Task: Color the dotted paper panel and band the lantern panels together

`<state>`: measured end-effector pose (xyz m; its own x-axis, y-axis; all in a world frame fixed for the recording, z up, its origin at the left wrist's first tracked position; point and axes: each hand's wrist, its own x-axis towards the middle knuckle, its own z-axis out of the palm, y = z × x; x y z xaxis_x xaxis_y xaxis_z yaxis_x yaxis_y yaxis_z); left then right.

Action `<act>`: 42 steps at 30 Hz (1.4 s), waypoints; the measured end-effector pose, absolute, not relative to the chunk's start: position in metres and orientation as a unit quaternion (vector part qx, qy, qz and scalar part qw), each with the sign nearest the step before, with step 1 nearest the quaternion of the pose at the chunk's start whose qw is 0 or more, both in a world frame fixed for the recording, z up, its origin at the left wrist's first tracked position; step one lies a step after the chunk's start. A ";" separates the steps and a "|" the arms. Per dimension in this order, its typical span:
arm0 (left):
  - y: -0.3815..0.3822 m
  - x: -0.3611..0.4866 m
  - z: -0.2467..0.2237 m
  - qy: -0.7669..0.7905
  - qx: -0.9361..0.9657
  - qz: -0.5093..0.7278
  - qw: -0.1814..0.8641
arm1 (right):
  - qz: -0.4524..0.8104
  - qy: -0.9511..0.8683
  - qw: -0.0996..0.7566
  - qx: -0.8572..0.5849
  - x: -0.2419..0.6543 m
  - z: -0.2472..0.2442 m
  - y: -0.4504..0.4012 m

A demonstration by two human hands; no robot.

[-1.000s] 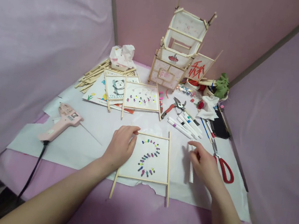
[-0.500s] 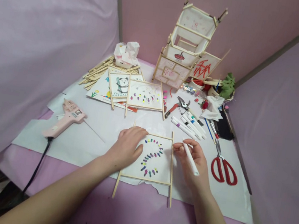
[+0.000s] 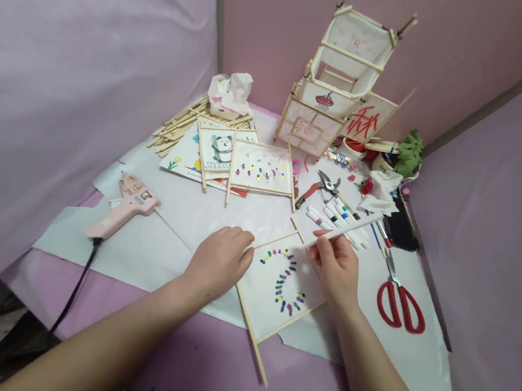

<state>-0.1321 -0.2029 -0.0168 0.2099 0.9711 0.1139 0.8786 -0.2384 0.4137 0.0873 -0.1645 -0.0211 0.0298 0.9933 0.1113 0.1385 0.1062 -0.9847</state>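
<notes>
A white panel (image 3: 261, 299) framed with thin wooden sticks lies at a slant on the table before me. Colourful short dashes form an S-like curve on it. At its upper left corner my left hand (image 3: 219, 265) grips the frame, the fingertips partly hidden. My right hand (image 3: 336, 268) is over the panel's right side, its fingers closed round a white marker pen (image 3: 348, 230). The pen slants, its lower left end near the panel's upper edge; whether it touches I cannot tell. The right hand and wrist cover the frame's right stick.
A pink glue gun (image 3: 126, 206) lies at left, red-handled scissors (image 3: 400, 302) at right. Behind are more markers (image 3: 322, 219), pruning shears (image 3: 314, 191), two framed drawings (image 3: 265, 169), a pile of sticks (image 3: 177, 125) and a tall stick-and-paper structure (image 3: 314, 117).
The panel has turned anticlockwise, its lower end swinging right. My right hand has brought the marker's end over the panel's upper edge. The whole view has shifted slightly.
</notes>
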 end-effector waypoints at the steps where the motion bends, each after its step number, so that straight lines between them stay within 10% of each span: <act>1: -0.203 -0.131 -0.016 0.598 0.770 0.182 0.129 | 0.421 -0.547 0.494 -0.529 0.088 -0.024 -0.167; 10: -0.205 -0.127 -0.019 0.533 0.795 0.242 0.161 | 0.131 -0.711 0.447 -0.527 0.130 -0.011 -0.162; 18: -0.203 -0.126 -0.024 0.520 0.796 0.245 0.192 | 0.083 -0.887 0.127 -0.436 0.207 -0.017 -0.151; 32: -0.202 -0.127 -0.025 0.526 0.786 0.278 0.170 | -0.033 -0.777 0.094 -0.621 0.187 -0.011 -0.098; 42: -0.212 -0.118 -0.023 0.480 0.832 0.255 0.113 | 0.374 -0.773 0.211 -0.467 0.110 0.036 -0.201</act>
